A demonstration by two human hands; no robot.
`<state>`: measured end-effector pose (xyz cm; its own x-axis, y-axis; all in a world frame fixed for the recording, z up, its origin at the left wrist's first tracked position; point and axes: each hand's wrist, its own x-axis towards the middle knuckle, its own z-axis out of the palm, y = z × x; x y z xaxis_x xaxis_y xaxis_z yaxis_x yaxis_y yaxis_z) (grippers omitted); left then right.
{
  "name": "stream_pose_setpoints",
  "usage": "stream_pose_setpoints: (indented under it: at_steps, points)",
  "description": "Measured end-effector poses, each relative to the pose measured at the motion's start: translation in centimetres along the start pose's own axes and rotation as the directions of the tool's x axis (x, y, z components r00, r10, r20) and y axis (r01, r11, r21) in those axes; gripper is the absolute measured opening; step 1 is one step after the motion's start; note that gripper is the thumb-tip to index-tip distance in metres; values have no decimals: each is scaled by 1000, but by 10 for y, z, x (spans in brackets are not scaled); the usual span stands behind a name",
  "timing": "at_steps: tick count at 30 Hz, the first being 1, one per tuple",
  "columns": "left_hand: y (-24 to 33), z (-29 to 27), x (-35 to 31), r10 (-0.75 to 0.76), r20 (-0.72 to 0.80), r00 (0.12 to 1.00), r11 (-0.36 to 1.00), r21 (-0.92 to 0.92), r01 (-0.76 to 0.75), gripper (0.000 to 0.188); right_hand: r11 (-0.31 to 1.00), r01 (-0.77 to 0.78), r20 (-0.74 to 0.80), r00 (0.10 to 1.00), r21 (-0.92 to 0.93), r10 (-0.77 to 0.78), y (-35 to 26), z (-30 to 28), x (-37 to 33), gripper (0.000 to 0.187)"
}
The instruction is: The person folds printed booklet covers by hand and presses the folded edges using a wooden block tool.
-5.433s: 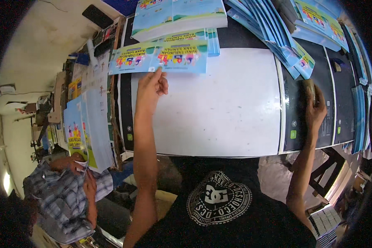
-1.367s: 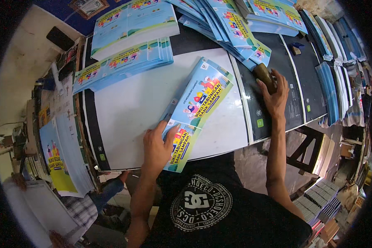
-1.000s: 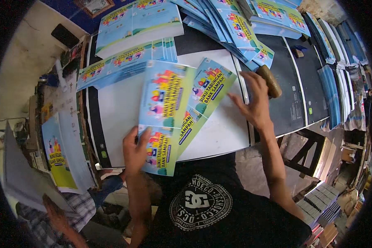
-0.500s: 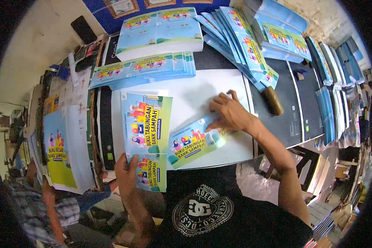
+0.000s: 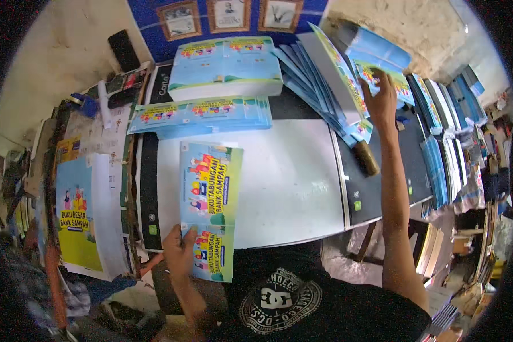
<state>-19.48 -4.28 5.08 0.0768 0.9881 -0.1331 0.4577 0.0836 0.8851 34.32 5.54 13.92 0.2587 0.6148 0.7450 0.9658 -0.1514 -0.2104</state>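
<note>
My left hand [image 5: 180, 251] is closed on the left edge of a long booklet [image 5: 211, 196] with a blue and green printed cover. Its lower part juts over the near edge of the white work surface [image 5: 285, 182]. At the back right, my right hand [image 5: 381, 100] has thumb and fingers apart, with nothing visible between them. Just left of its thumb, another booklet [image 5: 342, 85] leans on a fanned pile of blue booklets [image 5: 310, 80], its white side partly showing. Whether the thumb touches that booklet I cannot tell.
Behind the work surface are a thick printed stack [image 5: 225, 74] and a lower row of booklets [image 5: 202, 117]. A brown cylinder [image 5: 366, 158] lies by the right pile. More stacks [image 5: 439, 165] line the right side. A larger printed stack [image 5: 80, 211] stands left, near another person's arm [image 5: 54, 285].
My right hand has moved from the white surface to the pile at back right. The booklet under it has left the surface; one now leans on that pile. My left hand keeps its hold.
</note>
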Motion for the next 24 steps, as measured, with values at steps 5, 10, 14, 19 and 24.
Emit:
stream_pose_setpoints:
  at_steps: [5, 10, 14, 19, 24]
  points:
    - [-20, -7, -8, -123, 119, 985, 992, -18, 127, 26, 842, -70, 418, 888, 535, -192, -93, -4, -65, 53]
    - [40, 7, 32, 221, 477, 850, 820, 380, -427, 40, 661, -279, 636, 667, 697, -388, -114, -30, -102, 76]
    - [52, 48, 62, 482, 567, 668, 652, 277, -705, 47, 783, 92, 742, 268, 615, -615, -157, -64, -94, 71]
    - [105, 42, 73, 461, 672, 580, 471, 368, -801, 49, 744, -185, 718, 485, 642, -499, -136, -54, -130, 13]
    - [115, 55, 101, 752, -492, 440, 592, 209, -778, 59, 695, -400, 610, 790, 598, -70, -58, -10, -145, 31]
